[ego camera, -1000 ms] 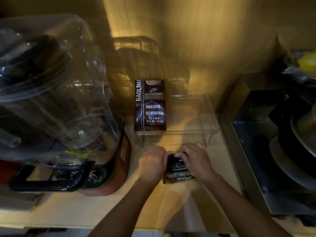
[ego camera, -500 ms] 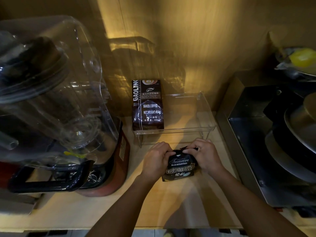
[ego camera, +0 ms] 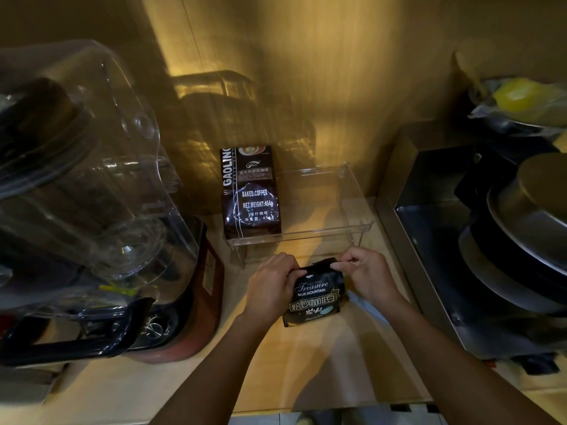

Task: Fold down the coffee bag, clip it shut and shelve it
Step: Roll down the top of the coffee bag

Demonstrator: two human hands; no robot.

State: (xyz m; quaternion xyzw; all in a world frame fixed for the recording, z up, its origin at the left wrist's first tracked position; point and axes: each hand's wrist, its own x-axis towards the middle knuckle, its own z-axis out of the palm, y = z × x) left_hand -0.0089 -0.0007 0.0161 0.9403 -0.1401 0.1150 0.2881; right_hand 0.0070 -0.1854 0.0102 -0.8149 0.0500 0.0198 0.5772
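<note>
A small black coffee bag (ego camera: 316,296) with "Treasure Blue Mountain" lettering stands on the wooden counter, in front of a clear acrylic shelf (ego camera: 356,222). My left hand (ego camera: 271,286) grips the bag's upper left side. My right hand (ego camera: 366,276) pinches the bag's top edge at the right, where the top is bent over. A taller dark "Gaolin" baked-coffee bag (ego camera: 250,191) stands on the left part of the shelf. No clip is visible.
A large blender (ego camera: 92,210) with a clear cover and red base fills the left. A steel appliance (ego camera: 429,228) with stacked pans (ego camera: 527,240) stands at the right. A wooden wall runs behind the shelf, and a yellow object (ego camera: 518,96) lies at the far right.
Both hands have lifted off the bag's front and moved to its top edge. More of the label shows now, and the top is being bent over.
</note>
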